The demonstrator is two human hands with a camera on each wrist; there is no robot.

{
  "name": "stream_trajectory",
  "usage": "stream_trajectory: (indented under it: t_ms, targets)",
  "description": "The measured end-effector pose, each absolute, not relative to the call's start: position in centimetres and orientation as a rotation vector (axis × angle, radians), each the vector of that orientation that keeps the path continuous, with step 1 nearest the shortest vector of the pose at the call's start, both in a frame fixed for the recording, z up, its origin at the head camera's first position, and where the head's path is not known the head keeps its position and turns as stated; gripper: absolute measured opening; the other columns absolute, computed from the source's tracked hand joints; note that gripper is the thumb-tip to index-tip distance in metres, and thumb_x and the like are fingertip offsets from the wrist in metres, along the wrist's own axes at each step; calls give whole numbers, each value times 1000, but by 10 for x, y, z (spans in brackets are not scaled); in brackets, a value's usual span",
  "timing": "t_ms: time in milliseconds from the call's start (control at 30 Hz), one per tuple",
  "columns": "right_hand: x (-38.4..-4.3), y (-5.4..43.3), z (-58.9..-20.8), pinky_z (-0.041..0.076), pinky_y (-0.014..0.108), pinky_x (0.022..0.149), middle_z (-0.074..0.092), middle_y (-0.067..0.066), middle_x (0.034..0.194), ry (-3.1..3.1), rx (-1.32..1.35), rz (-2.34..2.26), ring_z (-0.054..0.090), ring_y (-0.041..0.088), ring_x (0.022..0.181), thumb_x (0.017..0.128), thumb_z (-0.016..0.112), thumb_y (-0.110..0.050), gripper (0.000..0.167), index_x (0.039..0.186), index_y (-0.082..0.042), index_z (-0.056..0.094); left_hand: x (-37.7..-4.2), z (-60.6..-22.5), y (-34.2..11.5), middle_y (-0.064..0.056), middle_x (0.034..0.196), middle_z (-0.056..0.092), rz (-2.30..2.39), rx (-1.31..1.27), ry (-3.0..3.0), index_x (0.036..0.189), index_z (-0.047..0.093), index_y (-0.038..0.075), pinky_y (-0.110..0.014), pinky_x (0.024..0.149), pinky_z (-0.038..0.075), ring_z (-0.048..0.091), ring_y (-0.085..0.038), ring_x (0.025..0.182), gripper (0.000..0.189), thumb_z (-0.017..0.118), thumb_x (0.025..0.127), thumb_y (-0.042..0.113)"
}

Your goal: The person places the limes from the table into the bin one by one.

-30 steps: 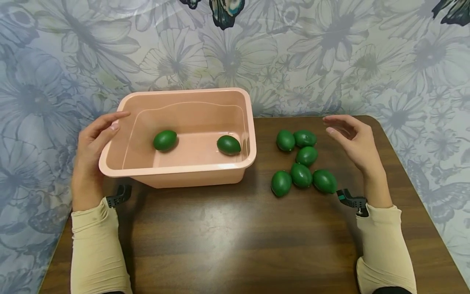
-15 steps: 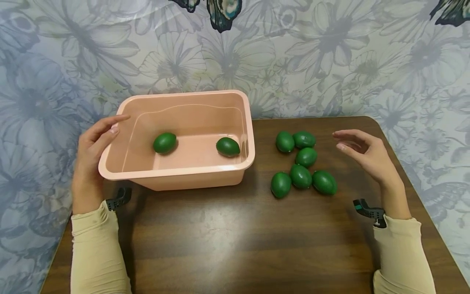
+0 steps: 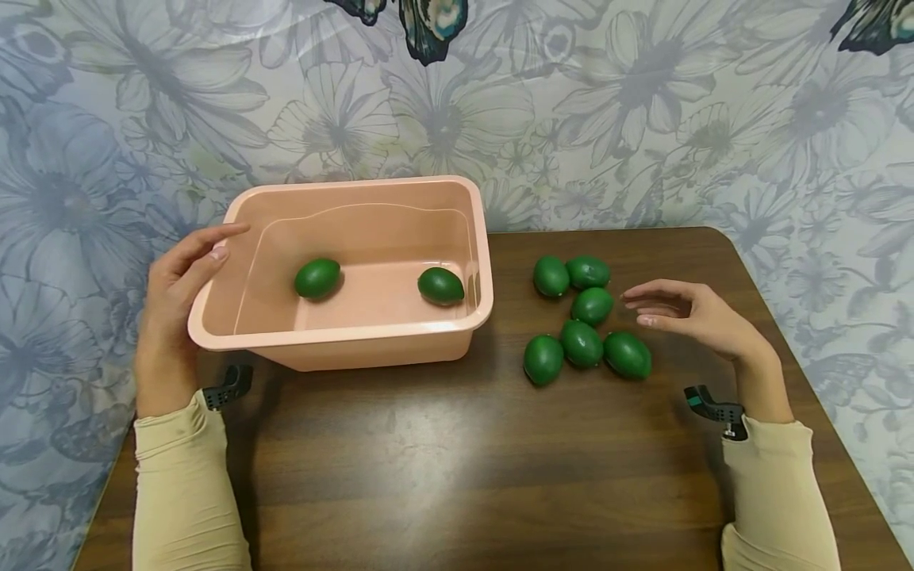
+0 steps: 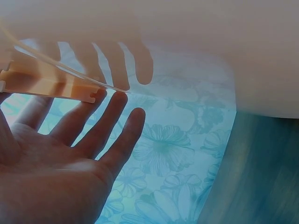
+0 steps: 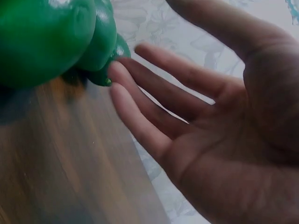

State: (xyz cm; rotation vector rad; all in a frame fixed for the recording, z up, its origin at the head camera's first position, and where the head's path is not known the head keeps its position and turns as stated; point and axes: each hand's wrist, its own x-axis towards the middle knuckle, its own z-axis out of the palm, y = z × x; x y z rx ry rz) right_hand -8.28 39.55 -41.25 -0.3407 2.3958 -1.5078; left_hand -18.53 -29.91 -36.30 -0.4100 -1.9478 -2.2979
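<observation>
A pink plastic basin (image 3: 385,329) stands at the left of the table with two glossy green, lime-like fruits inside, one fruit (image 3: 317,278) left and another (image 3: 440,285) right. My left hand (image 3: 174,309) holds its left rim, index finger and thumb over the edge. In the left wrist view the other fingers (image 4: 117,112) reach under the rim against the outer wall. Several more green fruits (image 3: 581,342) lie in a loose cluster right of the basin. My right hand (image 3: 703,321) hovers just right of them, fingers extended, holding nothing. Its palm (image 5: 224,158) faces the cluster.
The brown wooden table (image 3: 421,468) has a rounded far right corner. Behind it is a flower-patterned wall covering (image 3: 614,119). A black wrist mount (image 3: 717,412) juts out from the right forearm.
My right hand first drew back rightward from the fruits, then came left and nearer again with its fingers lower. The left hand, basin and fruits stay put; the view shifts slightly.
</observation>
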Motion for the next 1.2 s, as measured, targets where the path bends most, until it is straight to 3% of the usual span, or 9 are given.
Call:
stream_trajectory:
  t_ms: [233, 467, 800, 1067, 1200]
  targets:
    - [-87, 401, -422, 53, 28, 107, 52, 31, 151, 2145, -584, -1469, 57, 30, 140, 97, 71, 5, 57, 150, 3, 51, -185, -363, -299, -17, 140, 65, -2306, -402, -1940, 141, 58, -14, -23, 92, 57, 64, -22, 117, 40, 59, 105, 3]
    - [-85, 391, -421, 44, 20, 112, 56, 14, 153, 2167, -669, -1268, 52, 17, 142, 91, 83, -9, 67, 151, -8, 54, -185, -362, -299, -15, 139, 66, -2305, -405, -1934, 140, 58, -14, -23, 94, 56, 62, -22, 121, 39, 58, 105, 3]
    - [-89, 387, -428, 45, 18, 108, 63, 0, 145, 2234, -657, -1141, 57, 9, 133, 90, 86, -18, 58, 144, -18, 63, -185, -362, -298, -15, 139, 66, -2304, -401, -1936, 140, 58, -14, -23, 94, 56, 62, -22, 120, 39, 59, 105, 3]
    - [-89, 388, -430, 42, 15, 110, 65, 2, 141, 2222, -630, -1189, 58, 10, 130, 92, 83, -15, 52, 140, -17, 65, -184, -361, -297, -15, 140, 65, -2280, -373, -1972, 141, 59, -12, -22, 92, 57, 64, -22, 119, 39, 59, 105, 4]
    - [-88, 390, -429, 48, 17, 101, 67, 4, 138, 2222, -619, -1222, 61, 10, 120, 93, 80, -11, 48, 139, -14, 66, -184, -361, -296, -16, 140, 64, -2286, -372, -1968, 141, 58, -13, -23, 92, 57, 64, -22, 119, 39, 59, 105, 4]
